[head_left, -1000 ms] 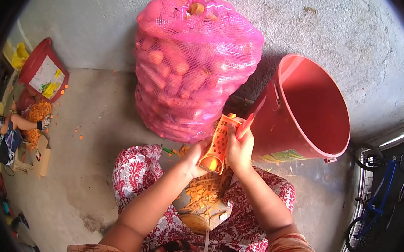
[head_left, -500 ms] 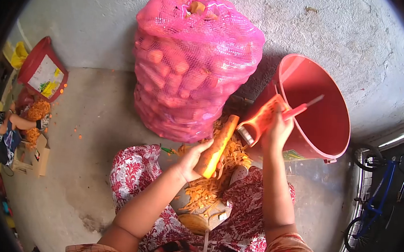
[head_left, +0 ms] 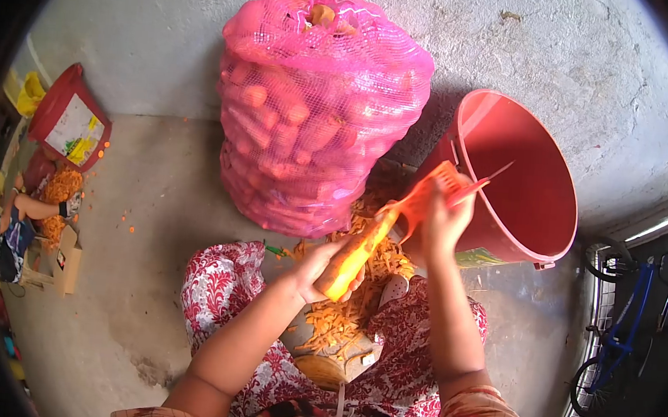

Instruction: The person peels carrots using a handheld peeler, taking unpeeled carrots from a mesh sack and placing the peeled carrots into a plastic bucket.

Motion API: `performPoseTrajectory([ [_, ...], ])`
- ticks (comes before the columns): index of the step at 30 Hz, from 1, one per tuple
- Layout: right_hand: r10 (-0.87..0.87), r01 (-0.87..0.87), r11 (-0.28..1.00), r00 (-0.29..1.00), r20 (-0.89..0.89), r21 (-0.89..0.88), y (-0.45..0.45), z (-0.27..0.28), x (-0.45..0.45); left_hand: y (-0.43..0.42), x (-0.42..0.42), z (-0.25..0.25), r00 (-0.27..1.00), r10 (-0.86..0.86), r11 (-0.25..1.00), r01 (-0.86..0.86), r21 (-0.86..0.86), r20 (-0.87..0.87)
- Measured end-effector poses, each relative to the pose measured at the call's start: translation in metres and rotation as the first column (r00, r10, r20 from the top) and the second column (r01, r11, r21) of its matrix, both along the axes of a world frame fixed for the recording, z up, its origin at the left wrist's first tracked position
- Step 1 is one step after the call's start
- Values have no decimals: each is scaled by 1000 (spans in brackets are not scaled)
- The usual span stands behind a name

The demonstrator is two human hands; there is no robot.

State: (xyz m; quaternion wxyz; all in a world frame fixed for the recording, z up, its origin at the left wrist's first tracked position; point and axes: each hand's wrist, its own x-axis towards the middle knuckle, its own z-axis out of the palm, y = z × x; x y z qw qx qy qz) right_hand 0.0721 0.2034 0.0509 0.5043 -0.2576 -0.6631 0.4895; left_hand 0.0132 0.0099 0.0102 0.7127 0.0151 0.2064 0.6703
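A partly peeled carrot (head_left: 355, 258) is gripped near its lower end by my left hand (head_left: 316, 269), its far end tilted up and to the right. My right hand (head_left: 448, 223) is closed around an orange-red peeler (head_left: 428, 190), whose head meets or overlaps the carrot's far end. A knife (head_left: 498, 172) with a red handle is also in that hand, its thin blade pointing over the bucket. Beneath the carrot, orange peelings (head_left: 332, 326) lie heaped on the floor between my legs. The peeler's blade is blurred.
A pink mesh sack (head_left: 301, 129) full of carrots stands against the wall. To its right leans a large red bucket (head_left: 523, 156). At far left, another person (head_left: 3, 236) sits by shredded orange pieces (head_left: 60, 185), a second red bucket (head_left: 56, 108) and a cardboard box (head_left: 69, 260). A bicycle (head_left: 626, 326) is at right.
My right hand has moved left and slightly down, bringing the peeler from beside the carrot onto its far end. The knife moved along with it. My left hand and the carrot shifted slightly.
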Motion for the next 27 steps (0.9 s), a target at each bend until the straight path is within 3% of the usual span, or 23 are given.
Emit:
performPoseTrajectory([
  [3, -342, 330, 883, 939, -24, 332, 43, 2, 2, -1, 1, 1, 994, -105, 995, 105, 2, 11],
  [5, -349, 356, 931, 932, -101, 73, 60, 5, 6, -4, 1, -1, 997, -76, 997, 76, 2, -30],
  [6, -269, 264, 963, 947, -176, -56, 58, 11, 7, -5, 1, -1, 999, -45, 999, 45, 0, -30],
  [8, -60, 33, 989, 982, -179, -146, 40, 14, 7, -3, -2, 2, 1000, 9, 998, -10, -60, -18],
  [11, 221, -242, 926, 970, -104, -289, -13, 22, 7, 3, -11, -9, 994, 10, 997, -19, 76, 106],
  [13, 333, -323, 893, 943, -22, -313, -53, 29, 10, 7, -8, -4, 994, 103, 994, -102, -27, 39],
  [15, 432, -436, 848, 898, -83, -302, -73, 26, 9, 12, -1, 19, 978, 210, 958, -206, -199, -1],
  [16, 469, -483, 846, 875, -118, -226, -79, 17, 6, 14, 2, 21, 966, 258, 945, -251, -209, 4],
  [17, 481, -494, 828, 869, -115, -264, -81, 18, 6, 14, 2, 21, 966, 259, 946, -252, -202, 10],
  [23, 414, -415, 871, 908, -64, -261, -80, 17, 6, 15, 5, 15, 975, 222, 948, -221, -229, -21],
  [25, 341, -331, 907, 940, -8, -262, -54, 5, 4, 6, 4, 14, 990, 141, 982, -143, -124, -25],
  [27, 112, -114, 992, 993, 36, 53, 3, -17, -1, 1, 6, 12, 994, 92, 993, -96, -62, -61],
])
